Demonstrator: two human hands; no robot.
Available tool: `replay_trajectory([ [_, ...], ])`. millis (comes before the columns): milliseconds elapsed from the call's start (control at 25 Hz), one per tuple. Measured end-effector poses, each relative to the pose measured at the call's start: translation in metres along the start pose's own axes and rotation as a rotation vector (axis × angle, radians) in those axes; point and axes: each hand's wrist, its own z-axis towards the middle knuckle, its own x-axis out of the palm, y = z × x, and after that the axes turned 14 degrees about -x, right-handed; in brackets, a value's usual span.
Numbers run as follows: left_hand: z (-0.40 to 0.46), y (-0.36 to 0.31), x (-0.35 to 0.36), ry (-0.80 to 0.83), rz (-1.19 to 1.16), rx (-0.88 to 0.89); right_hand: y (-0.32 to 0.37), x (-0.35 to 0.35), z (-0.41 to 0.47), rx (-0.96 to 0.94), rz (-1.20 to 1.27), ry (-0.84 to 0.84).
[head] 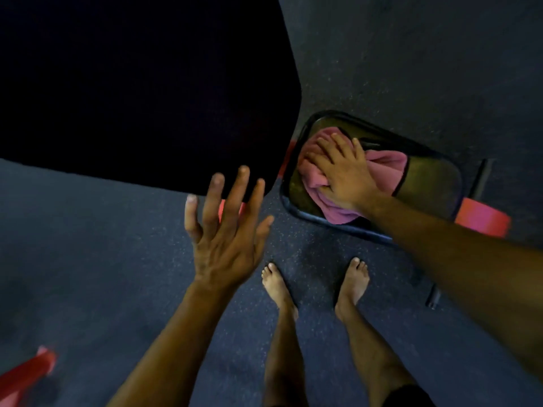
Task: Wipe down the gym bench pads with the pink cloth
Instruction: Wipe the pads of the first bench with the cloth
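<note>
A person's right hand [342,174] presses a crumpled pink cloth [382,168] flat-fingered onto the small dark seat pad [435,177] at three o'clock; left hand [226,233] hovers, fingers spread. The large black back pad [141,89] at eleven o'clock likely awaits wiping.

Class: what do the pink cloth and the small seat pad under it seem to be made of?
Pink cloth: soft woven or terry fabric, matte, bunching in folds under the right hand. Small seat pad: probably vinyl or leatherette, slightly glossy, with a piped edge.
</note>
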Motion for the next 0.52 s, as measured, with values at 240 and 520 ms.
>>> replay_trajectory([
  [240, 0.009, 0.018, 0.033, 0.015, 0.277, 0.171, 0.061, 0.035, 0.024, -0.082, -0.12, 0.111],
  [520, 0.022, 0.031, 0.063, -0.253, 0.343, 0.257, -0.024, 0.017, -0.076, -0.263, -0.191, 0.117],
])
